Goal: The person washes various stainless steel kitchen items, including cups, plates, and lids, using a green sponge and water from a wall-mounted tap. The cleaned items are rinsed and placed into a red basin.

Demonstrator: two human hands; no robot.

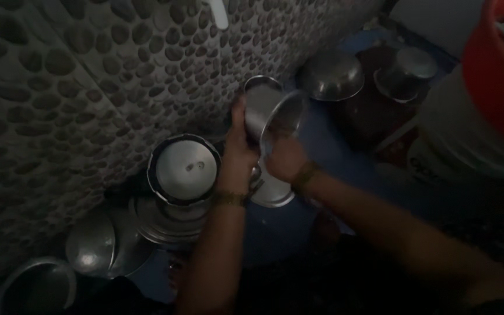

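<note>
Steel was the material of nearly everything in this dim scene. Both hands held a tall steel tumbler (269,114), tilted with its open mouth toward the right and near side, in the middle of the view in front of a wall covered with round pebbles (77,87). The left hand (239,149) was around the tumbler from the left, its fingers clenched on the side of the vessel. The right hand (284,157) was at the mouth of the tumbler; its fingers seemed to be curled at the rim, but the picture was too dark and blurred to tell exactly how they grasped it. Each wrist carried a thin bangle.

Just under the hands lay a flat steel plate (272,195). To the left of the left forearm stood a round steel lid with a dark rim (183,169), resting on a wider steel vessel (167,230). Farther left and nearer lay a steel bowl turned over (91,251), and at the near left corner a round steel pot (36,289) showed only in part.

On the far right side, a steel bowl (331,76) and another steel vessel (406,73) stood close to each other. At the right edge were a white bucket (468,134) and an orange tub (494,76) above it.
</note>
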